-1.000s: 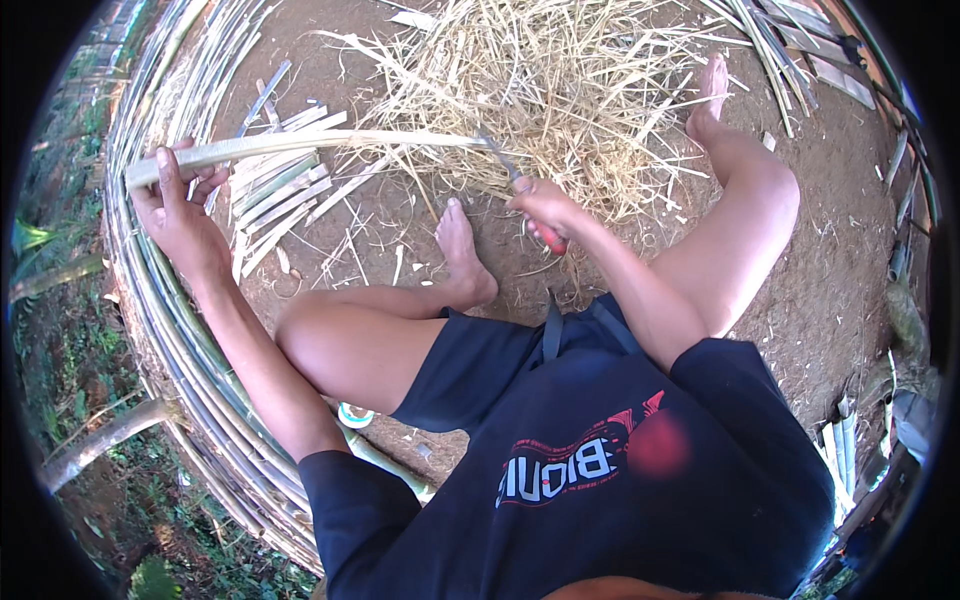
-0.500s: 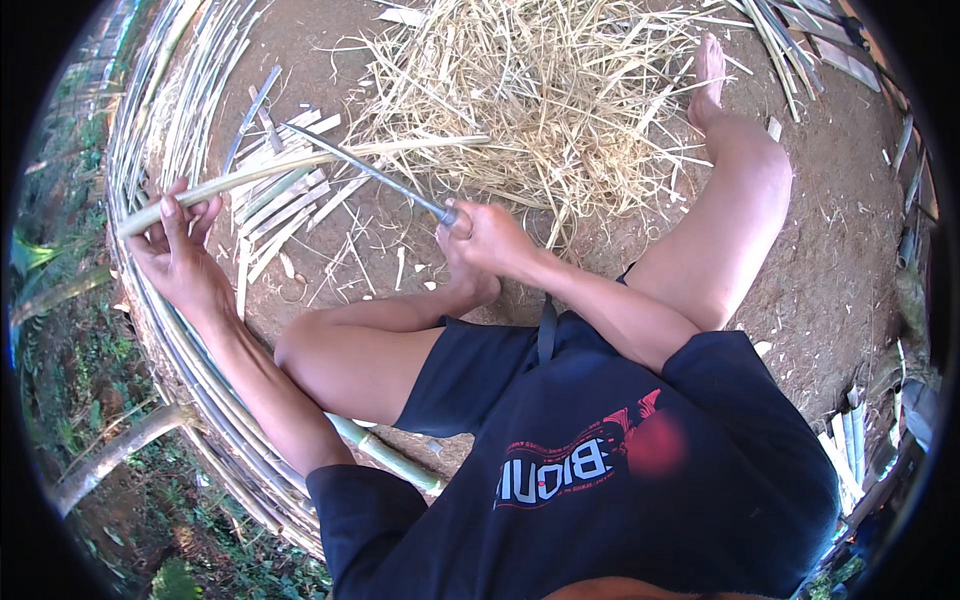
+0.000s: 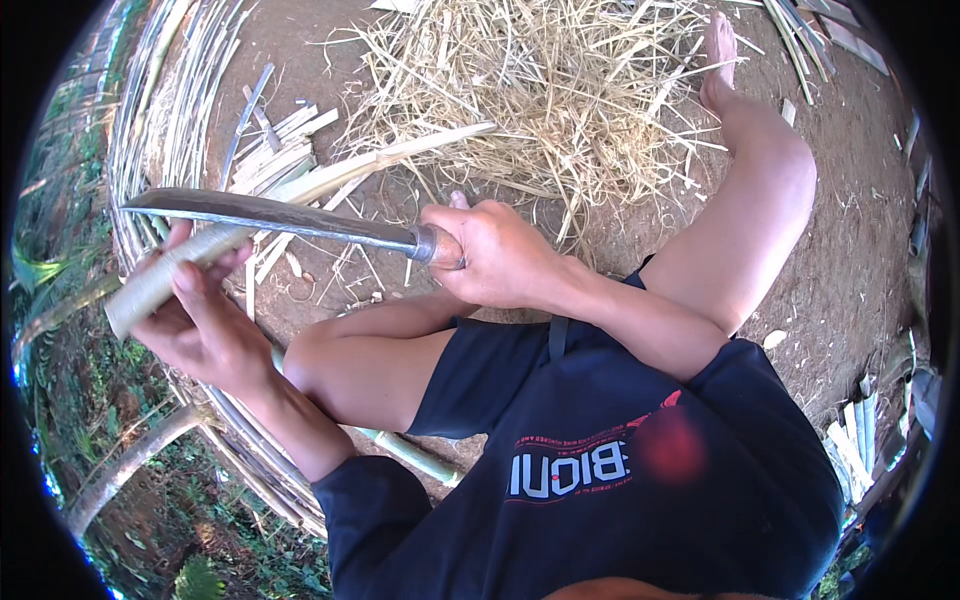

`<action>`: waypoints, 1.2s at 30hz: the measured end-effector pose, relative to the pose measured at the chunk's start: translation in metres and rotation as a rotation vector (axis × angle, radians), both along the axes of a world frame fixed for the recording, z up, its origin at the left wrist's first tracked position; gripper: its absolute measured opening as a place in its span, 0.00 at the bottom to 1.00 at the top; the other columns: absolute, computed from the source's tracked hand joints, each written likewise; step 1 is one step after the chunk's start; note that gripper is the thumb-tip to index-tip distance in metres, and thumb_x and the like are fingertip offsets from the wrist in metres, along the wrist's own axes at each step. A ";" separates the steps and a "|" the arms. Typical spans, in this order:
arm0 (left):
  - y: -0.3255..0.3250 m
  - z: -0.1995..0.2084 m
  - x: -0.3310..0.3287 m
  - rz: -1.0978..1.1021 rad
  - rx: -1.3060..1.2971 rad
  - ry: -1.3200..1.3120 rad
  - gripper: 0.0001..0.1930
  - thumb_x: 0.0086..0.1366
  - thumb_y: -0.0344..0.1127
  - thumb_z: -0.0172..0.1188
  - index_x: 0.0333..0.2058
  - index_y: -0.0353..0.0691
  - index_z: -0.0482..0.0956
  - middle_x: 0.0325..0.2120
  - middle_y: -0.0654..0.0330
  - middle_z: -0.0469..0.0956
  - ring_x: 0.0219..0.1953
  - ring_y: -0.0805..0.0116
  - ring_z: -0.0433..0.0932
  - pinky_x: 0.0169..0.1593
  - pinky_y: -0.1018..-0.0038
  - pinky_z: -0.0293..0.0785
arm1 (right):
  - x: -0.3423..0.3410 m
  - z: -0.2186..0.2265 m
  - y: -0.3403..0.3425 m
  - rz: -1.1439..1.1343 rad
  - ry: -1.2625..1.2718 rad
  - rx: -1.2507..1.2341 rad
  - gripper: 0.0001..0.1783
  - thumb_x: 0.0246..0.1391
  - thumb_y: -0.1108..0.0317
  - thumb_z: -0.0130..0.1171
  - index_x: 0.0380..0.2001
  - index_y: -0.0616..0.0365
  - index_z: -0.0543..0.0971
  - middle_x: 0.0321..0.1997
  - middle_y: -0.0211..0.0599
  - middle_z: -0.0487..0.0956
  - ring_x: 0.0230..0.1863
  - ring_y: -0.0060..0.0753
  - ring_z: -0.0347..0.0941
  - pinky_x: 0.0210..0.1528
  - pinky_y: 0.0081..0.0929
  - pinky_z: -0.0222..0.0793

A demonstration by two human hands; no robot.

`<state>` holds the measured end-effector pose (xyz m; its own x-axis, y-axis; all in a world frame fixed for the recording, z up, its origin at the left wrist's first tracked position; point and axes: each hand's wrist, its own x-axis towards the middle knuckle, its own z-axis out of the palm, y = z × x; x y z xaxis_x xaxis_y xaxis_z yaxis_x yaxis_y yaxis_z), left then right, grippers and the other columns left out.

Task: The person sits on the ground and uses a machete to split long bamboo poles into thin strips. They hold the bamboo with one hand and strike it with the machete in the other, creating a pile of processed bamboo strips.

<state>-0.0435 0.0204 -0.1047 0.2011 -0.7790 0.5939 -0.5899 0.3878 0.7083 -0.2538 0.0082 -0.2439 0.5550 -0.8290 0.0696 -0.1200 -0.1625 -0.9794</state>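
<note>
My left hand (image 3: 215, 330) grips the near end of a long pale bamboo strip (image 3: 172, 278), with the thumb on the near side and fingers behind. The strip slants away to the right, its far end over the straw-like heap. In my right hand (image 3: 505, 258) is the wooden handle of a machete (image 3: 290, 217). Its dark, wide blade points left and crosses in front of the strip, hiding part of it just beyond my left fingers. Whether blade and strip touch, I cannot tell.
A heap of thin bamboo shavings (image 3: 530, 110) lies ahead between my legs. Split bamboo pieces (image 3: 290, 140) are piled at its left. A curved border of long bamboo slats (image 3: 180, 100) runs along the left, with plants beyond. A green bamboo pole (image 3: 415, 458) lies beside my left thigh.
My left hand has come nearer with the bamboo strip's end, which has turned to show its broad side. The machete has swung left, its blade now lying across the strip in view.
</note>
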 end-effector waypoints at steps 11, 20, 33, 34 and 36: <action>0.081 -0.025 -0.036 0.093 -0.099 -0.249 0.23 0.65 0.42 0.60 0.47 0.32 0.62 0.41 0.48 0.66 0.45 0.61 0.68 0.41 0.77 0.81 | -0.020 -0.001 0.031 0.000 0.078 0.021 0.05 0.47 0.71 0.57 0.28 0.60 0.74 0.17 0.46 0.74 0.18 0.45 0.74 0.25 0.38 0.69; 0.101 -0.038 -0.045 0.089 -0.073 -0.241 0.23 0.66 0.42 0.57 0.48 0.33 0.59 0.41 0.48 0.62 0.44 0.62 0.68 0.33 0.79 0.85 | -0.026 0.005 0.041 0.078 0.139 0.000 0.04 0.44 0.73 0.57 0.25 0.60 0.73 0.23 0.51 0.78 0.28 0.58 0.77 0.32 0.47 0.74; 0.102 -0.043 -0.060 0.111 -0.191 -0.203 0.25 0.66 0.44 0.56 0.50 0.34 0.56 0.39 0.49 0.62 0.35 0.63 0.76 0.26 0.78 0.86 | -0.031 -0.041 0.024 -0.051 0.187 0.217 0.05 0.47 0.69 0.55 0.26 0.59 0.72 0.18 0.52 0.75 0.23 0.56 0.75 0.27 0.44 0.69; 0.102 -0.045 -0.063 0.145 -0.187 -0.244 0.25 0.67 0.46 0.55 0.49 0.34 0.56 0.39 0.50 0.62 0.33 0.62 0.76 0.28 0.78 0.87 | -0.030 -0.042 0.022 -0.026 0.138 0.250 0.05 0.47 0.69 0.55 0.26 0.58 0.73 0.19 0.51 0.75 0.24 0.56 0.75 0.27 0.43 0.69; 0.094 -0.034 -0.056 0.163 -0.101 -0.173 0.24 0.68 0.44 0.54 0.49 0.34 0.56 0.40 0.50 0.62 0.44 0.64 0.71 0.28 0.79 0.87 | -0.028 -0.033 0.021 0.011 0.140 0.246 0.06 0.46 0.70 0.56 0.28 0.59 0.74 0.21 0.53 0.76 0.25 0.58 0.76 0.29 0.46 0.71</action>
